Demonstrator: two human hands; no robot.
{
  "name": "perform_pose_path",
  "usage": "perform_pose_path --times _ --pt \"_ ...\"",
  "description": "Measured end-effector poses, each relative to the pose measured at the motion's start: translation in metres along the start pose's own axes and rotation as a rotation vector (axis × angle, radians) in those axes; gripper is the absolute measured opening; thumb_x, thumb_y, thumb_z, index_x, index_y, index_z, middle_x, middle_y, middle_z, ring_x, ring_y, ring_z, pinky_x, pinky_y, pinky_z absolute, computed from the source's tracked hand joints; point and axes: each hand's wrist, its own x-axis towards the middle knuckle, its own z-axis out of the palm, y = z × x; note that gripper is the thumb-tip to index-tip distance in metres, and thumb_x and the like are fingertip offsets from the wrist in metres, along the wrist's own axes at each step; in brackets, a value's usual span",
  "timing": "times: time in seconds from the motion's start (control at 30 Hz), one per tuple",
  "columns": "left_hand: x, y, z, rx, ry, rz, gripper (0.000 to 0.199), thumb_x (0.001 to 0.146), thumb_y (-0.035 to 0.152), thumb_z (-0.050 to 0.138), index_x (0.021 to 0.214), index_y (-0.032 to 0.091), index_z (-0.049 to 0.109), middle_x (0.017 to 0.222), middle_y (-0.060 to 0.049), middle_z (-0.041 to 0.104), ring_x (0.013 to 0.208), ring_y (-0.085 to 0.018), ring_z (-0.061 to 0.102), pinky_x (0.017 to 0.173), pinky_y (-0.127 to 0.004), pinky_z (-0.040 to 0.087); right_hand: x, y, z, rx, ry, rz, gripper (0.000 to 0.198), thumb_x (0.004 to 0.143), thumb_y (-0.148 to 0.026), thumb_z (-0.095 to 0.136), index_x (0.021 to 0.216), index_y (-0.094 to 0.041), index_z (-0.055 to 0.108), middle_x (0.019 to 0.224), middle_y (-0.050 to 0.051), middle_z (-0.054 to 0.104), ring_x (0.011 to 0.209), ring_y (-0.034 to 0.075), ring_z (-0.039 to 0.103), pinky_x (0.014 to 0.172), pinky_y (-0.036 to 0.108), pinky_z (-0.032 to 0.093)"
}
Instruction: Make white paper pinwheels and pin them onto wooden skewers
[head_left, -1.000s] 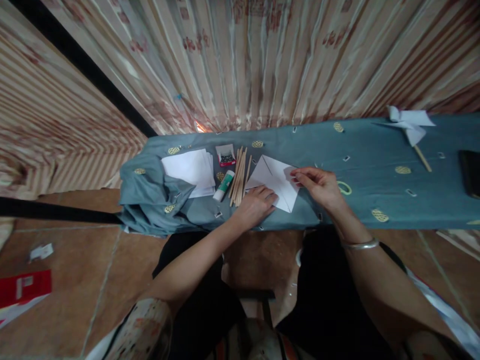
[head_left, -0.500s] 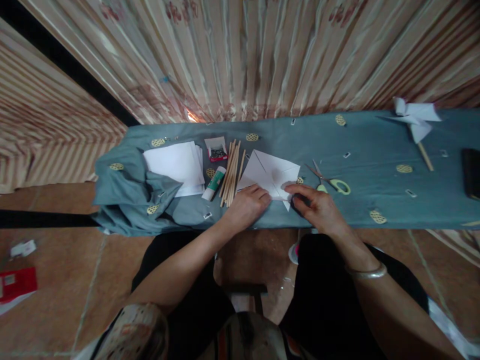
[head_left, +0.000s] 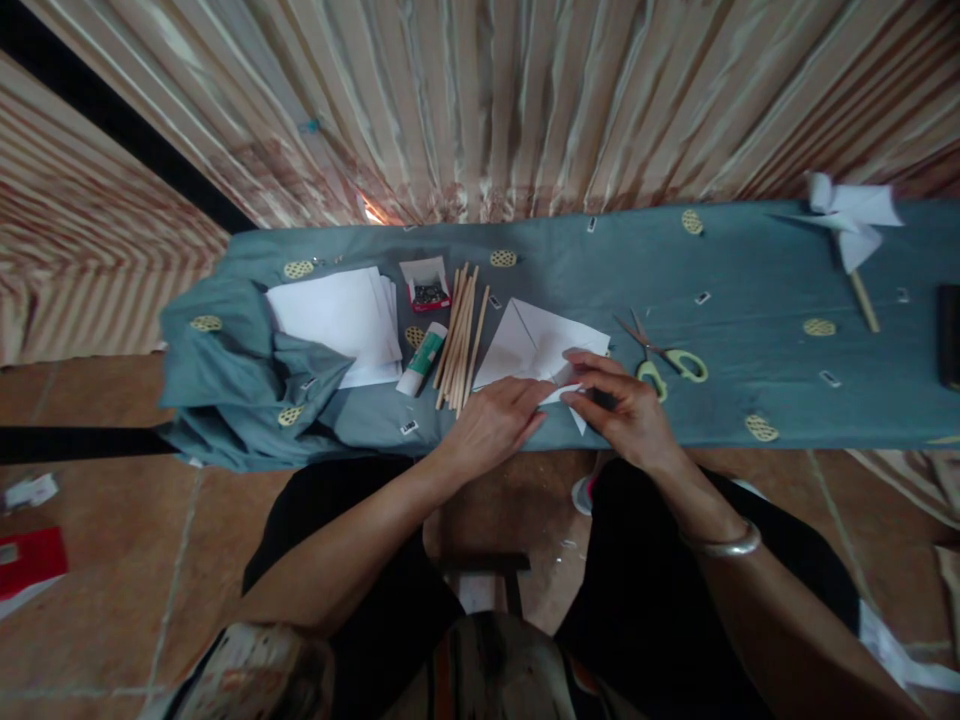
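Observation:
A white sheet of paper (head_left: 517, 345) with cut slits and a dark crease line lies at the table's front edge. My left hand (head_left: 495, 420) presses on its lower left part, fingers closed at the edge. My right hand (head_left: 626, 405) pinches a lifted flap of the paper between thumb and fingers. A small paper point hangs below that pinch. Right of the paper lie open scissors (head_left: 660, 355) with light green handles. To the left are several wooden sticks (head_left: 459, 345), a green and white glue stick (head_left: 422, 360) and an open small box of dark pins (head_left: 426, 285).
A stack of white paper (head_left: 334, 320) sits at the left on the teal tablecloth (head_left: 727, 300). A finished paper pinwheel on a stick (head_left: 851, 225) lies far right, near a dark object (head_left: 949, 335) at the edge. A pleated curtain (head_left: 480, 110) hangs behind the table.
My right hand has lifted and curled a flap of the paper, where earlier it lay flatter at the corner. My left hand has shifted slightly toward me. The view has also moved a little.

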Motion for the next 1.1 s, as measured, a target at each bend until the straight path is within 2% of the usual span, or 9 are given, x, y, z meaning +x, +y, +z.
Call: perform_pose_path --times 0.1,0.3,0.73,0.9,1.1 --pt "-0.001 -0.001 0.002 -0.005 0.010 0.014 0.029 0.100 0.022 0.044 0.126 0.017 0.055 0.112 -0.010 0.069 0.102 -0.020 0.066 0.089 -0.037 0.056 0.003 0.001 0.004 -0.044 0.033 -0.009 0.008 0.082 -0.033 0.070 0.083 -0.025 0.072 0.128 0.008 0.066 0.119 0.026 0.061 0.106 0.048 0.045" --pt "-0.001 -0.003 0.002 -0.012 0.030 0.026 0.025 0.100 0.022 0.041 0.108 0.012 0.063 0.104 -0.011 0.068 0.098 -0.020 0.065 0.085 -0.035 0.057 0.009 -0.002 0.012 -0.119 0.074 -0.032 0.008 0.082 -0.033 0.070 0.083 -0.025 0.072 0.127 0.008 0.065 0.120 0.027 0.060 0.106 0.049 0.043" --pt "0.001 -0.008 0.007 -0.156 0.008 -0.055 0.021 0.096 0.021 0.047 0.108 0.017 0.065 0.106 -0.009 0.066 0.104 -0.021 0.062 0.092 -0.037 0.055 0.008 -0.004 0.013 -0.172 0.092 -0.024 0.010 0.082 -0.034 0.070 0.088 -0.026 0.072 0.126 0.007 0.066 0.118 0.028 0.061 0.104 0.050 0.045" --pt "0.003 -0.010 0.007 -0.184 -0.003 -0.060 0.022 0.096 0.021 0.049 0.109 0.015 0.065 0.107 -0.010 0.067 0.103 -0.021 0.061 0.094 -0.036 0.054 0.007 -0.005 0.013 -0.197 0.085 -0.039 0.010 0.084 -0.033 0.068 0.089 -0.025 0.072 0.128 0.009 0.064 0.120 0.028 0.060 0.105 0.049 0.044" --pt "0.004 -0.009 0.006 -0.192 -0.020 -0.085 0.022 0.095 0.020 0.049 0.109 0.018 0.066 0.106 -0.008 0.066 0.104 -0.021 0.062 0.094 -0.037 0.053 0.007 -0.006 0.014 -0.202 0.080 -0.050 0.009 0.085 -0.032 0.067 0.089 -0.025 0.071 0.128 0.008 0.065 0.120 0.028 0.059 0.108 0.050 0.040"
